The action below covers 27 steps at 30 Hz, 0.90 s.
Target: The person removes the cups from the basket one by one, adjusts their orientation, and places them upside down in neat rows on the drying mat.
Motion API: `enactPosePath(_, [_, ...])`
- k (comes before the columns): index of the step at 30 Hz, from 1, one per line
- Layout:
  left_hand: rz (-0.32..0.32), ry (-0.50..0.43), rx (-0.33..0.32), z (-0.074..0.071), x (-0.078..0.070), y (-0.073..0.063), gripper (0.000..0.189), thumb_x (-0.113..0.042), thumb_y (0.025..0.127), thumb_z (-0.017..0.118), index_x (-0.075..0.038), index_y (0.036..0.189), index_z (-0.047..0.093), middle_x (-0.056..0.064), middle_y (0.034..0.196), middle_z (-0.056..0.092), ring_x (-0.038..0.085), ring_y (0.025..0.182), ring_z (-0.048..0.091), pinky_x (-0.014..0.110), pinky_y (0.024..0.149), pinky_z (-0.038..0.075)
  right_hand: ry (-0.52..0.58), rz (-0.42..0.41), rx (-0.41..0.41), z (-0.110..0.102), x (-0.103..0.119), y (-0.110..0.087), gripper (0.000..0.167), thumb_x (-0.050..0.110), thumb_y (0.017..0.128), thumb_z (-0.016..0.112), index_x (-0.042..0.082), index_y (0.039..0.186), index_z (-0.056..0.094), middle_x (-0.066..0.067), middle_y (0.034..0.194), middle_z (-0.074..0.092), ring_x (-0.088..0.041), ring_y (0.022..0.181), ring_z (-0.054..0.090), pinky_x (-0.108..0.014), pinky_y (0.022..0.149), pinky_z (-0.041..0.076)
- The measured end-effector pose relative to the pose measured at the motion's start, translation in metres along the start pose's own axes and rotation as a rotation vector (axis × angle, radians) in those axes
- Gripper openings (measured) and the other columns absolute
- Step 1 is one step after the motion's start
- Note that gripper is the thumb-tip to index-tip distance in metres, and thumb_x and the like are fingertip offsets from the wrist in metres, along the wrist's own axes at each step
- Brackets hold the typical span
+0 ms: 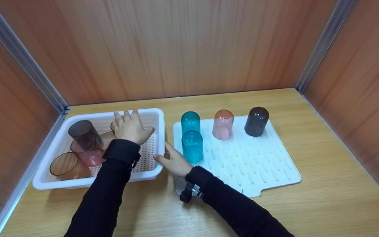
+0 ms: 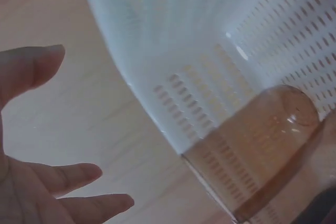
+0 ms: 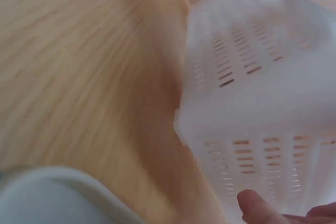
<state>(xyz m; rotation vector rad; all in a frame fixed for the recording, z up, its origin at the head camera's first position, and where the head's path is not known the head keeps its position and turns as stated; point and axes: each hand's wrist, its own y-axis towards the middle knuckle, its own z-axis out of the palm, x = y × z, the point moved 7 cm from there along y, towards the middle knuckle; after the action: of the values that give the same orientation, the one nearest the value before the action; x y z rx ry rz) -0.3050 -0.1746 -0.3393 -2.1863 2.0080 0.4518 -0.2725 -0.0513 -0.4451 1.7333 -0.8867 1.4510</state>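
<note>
One white plastic basket (image 1: 161, 138) in the left half of the head view, directly below the left hand (image 1: 131, 128) and just left of the right hand (image 1: 176, 161). Left hand released, with fingers stretched and spread toward the far rim, back of the hand upward; cannot tell whether in contact with the rim or with anything beneath. Right hand grasping the right end of the basket, with thumb over the rim and fingers on the outer side; in the right wrist view, at the lower right, beside the slotted outer wall.

Oblong in shape, with rounded corners, a broad smooth rim and rows of small slots through floor and sides. Inside, toward the left, a smoky grey cup (image 1: 85, 135), tilted above a pink cup (image 1: 92, 157); at the lower left, an amber cup (image 1: 74, 169) with mouth toward the upper left; close beside the left hand, a partly hidden brownish cup (image 1: 106, 138). All see-through.

Right of the basket on the tabletop (image 1: 324, 158), a white mat (image 1: 248, 164) with raised streaks. Toward its upper edge, domed ends up: two teal cups (image 1: 192, 148), a pinkish cup (image 1: 223, 125), a dark cup (image 1: 257, 121).
</note>
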Motion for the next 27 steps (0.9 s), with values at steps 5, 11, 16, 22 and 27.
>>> enactPosePath(5, [-0.054, 0.064, 0.099, 0.008, 0.01, 0.007, 0.094, -0.046, 0.081, 0.064, 0.01, 0.144, 0.021, 0.039, 0.146, 0.017, 0.056, 0.136, 0.0, 0.064, 0.108, 0.006, 0.065, -0.023, 0.001, 0.005, -0.001, 0.001, 0.059, 0.013, 0.096, 0.051, 0.002, 0.146, 0.024, -0.024, 0.14, 0.042, -0.035, 0.125, 0.048, -0.033, 0.095, 0.047])
enactPosePath(11, [-0.094, 0.072, 0.172, 0.014, 0.025, 0.013, 0.085, -0.038, 0.081, 0.063, 0.016, 0.138, 0.03, 0.04, 0.143, 0.024, 0.056, 0.135, 0.007, 0.064, 0.108, 0.008, 0.134, -0.015, 0.014, 0.009, 0.0, 0.0, 0.058, 0.012, 0.096, 0.051, 0.002, 0.146, 0.023, -0.026, 0.138, 0.043, -0.038, 0.121, 0.05, -0.035, 0.092, 0.049])
enactPosePath(16, [-0.089, 0.055, 0.251, 0.019, 0.035, 0.014, 0.052, -0.032, 0.082, 0.061, 0.008, 0.116, 0.059, 0.033, 0.136, 0.041, 0.054, 0.134, 0.015, 0.066, 0.107, 0.003, 0.156, -0.009, 0.035, 0.012, 0.0, 0.0, 0.057, 0.011, 0.096, 0.05, 0.002, 0.146, 0.022, -0.026, 0.137, 0.045, -0.037, 0.12, 0.051, -0.034, 0.092, 0.049])
enactPosePath(22, [-0.054, 0.044, 0.195, 0.019, 0.039, 0.017, 0.029, -0.013, 0.087, 0.053, 0.007, 0.106, 0.065, 0.03, 0.122, 0.056, 0.048, 0.123, 0.042, 0.063, 0.108, 0.01, 0.177, -0.04, 0.051, 0.013, 0.001, 0.0, 0.056, 0.006, 0.096, 0.049, -0.001, 0.145, 0.022, -0.029, 0.135, 0.045, -0.04, 0.121, 0.05, -0.04, 0.094, 0.047])
enactPosePath(27, [-0.068, 0.025, 0.154, 0.018, 0.037, 0.02, 0.03, -0.008, 0.089, 0.05, 0.008, 0.11, 0.064, 0.03, 0.115, 0.06, 0.045, 0.107, 0.055, 0.058, 0.095, 0.039, 0.191, -0.057, 0.048, 0.012, 0.002, 0.001, 0.057, 0.004, 0.095, 0.049, -0.003, 0.144, 0.022, -0.029, 0.136, 0.044, -0.042, 0.122, 0.048, -0.047, 0.097, 0.043])
